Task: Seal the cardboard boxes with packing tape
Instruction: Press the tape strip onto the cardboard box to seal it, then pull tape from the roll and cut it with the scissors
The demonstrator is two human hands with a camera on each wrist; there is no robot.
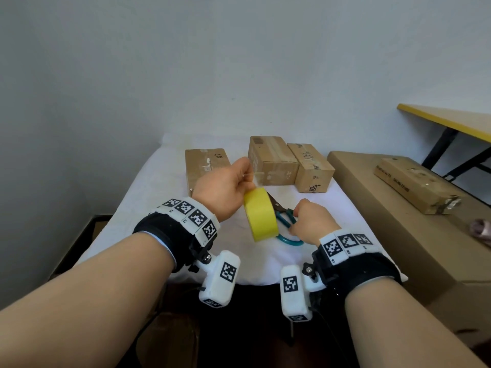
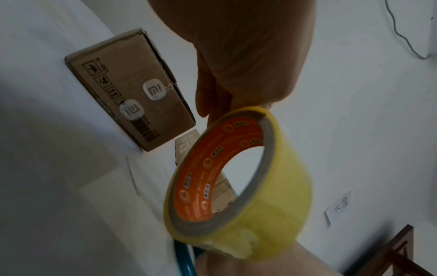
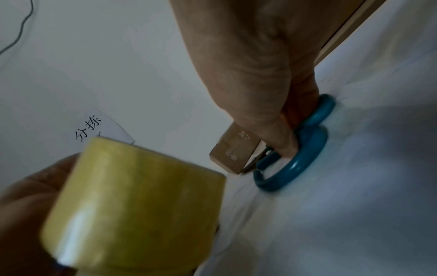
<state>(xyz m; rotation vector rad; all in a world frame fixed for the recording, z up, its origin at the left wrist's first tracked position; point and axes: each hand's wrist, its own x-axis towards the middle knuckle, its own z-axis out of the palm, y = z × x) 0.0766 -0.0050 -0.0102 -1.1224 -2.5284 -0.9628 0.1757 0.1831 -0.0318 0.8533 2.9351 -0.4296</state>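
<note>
I look down on a desk (image 1: 148, 197) under a white cloth, set against a pale wall. To its right stands a large brown carton (image 1: 393, 224), its top level with the desk, and on that top lies a flat cardboard box (image 1: 417, 185). Past it, toward the upper right corner of the head view, a yellow-edged table (image 1: 449, 120) juts in. Along the far edge of my desk three cardboard boxes sit in a row: the left box (image 1: 206, 166), partly hidden behind my hand, the middle box (image 1: 271, 160) standing taller, and the right box (image 1: 310, 168) touching the middle one's side. Near the middle of the desk, my left hand (image 1: 225, 191) holds the roll of yellow packing tape (image 1: 260, 215) up off the cloth, fingers pinching at its upper rim; the left wrist view shows the roll's orange printed core (image 2: 212, 168) facing the camera and a wrinkled loose end at the lower edge. Just right of the roll, my right hand (image 1: 312, 221) is down on the cloth, fingers curled into the teal handle loops of the scissors (image 1: 285, 221), which lie flat with their blades pointing toward the far edge, behind the roll. The right wrist view shows one fingertip (image 3: 287, 149) pushed into the nearer loop.
</note>
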